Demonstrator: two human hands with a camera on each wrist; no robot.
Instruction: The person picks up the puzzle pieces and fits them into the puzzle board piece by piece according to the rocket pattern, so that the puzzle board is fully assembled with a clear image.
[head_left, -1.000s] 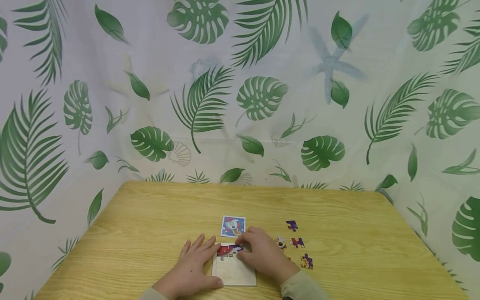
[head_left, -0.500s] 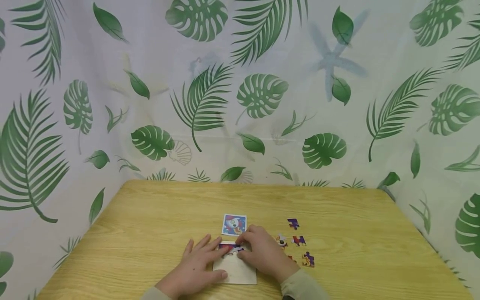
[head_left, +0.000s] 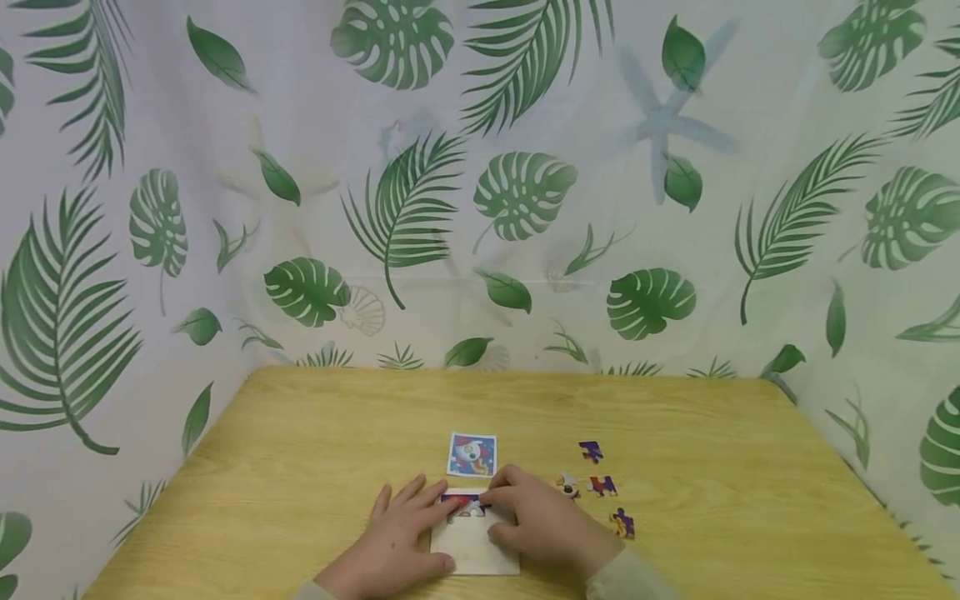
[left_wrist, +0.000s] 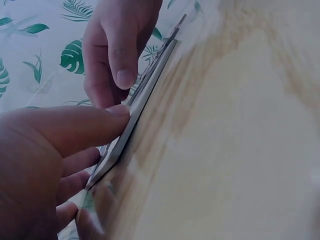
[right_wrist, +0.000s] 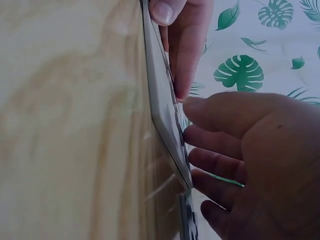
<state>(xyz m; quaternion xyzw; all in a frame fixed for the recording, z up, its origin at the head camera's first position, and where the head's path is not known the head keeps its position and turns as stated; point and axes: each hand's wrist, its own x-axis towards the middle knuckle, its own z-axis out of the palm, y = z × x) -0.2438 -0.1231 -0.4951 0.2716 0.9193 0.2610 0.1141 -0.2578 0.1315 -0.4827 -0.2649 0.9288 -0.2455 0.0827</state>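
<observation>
A pale square puzzle tray [head_left: 480,550] lies on the table, with joined red, white and purple puzzle pieces [head_left: 472,507] along its far edge. My left hand [head_left: 397,533] rests flat with spread fingers at the tray's left side, its index finger over the red part and its thumb on the near left edge. At the tray's right side my right hand [head_left: 551,525] has its index fingertip at the right end of the joined pieces and its thumb a little nearer. In the right wrist view the right hand's fingers [right_wrist: 217,165] are loosely bent and spread along the tray.
Behind the tray lies a small picture card [head_left: 472,455] showing a white character on blue. Several loose pieces are to the right: a purple one [head_left: 591,452], a red-and-purple one [head_left: 602,486], a white one [head_left: 567,485] and a yellow-and-purple one [head_left: 622,523]. A leaf-print cloth [head_left: 480,208] hangs behind the table.
My left index finger has moved rightward onto the red part of the joined pieces. My right fingertips have drawn slightly nearer to me and off the far edge of the tray.
</observation>
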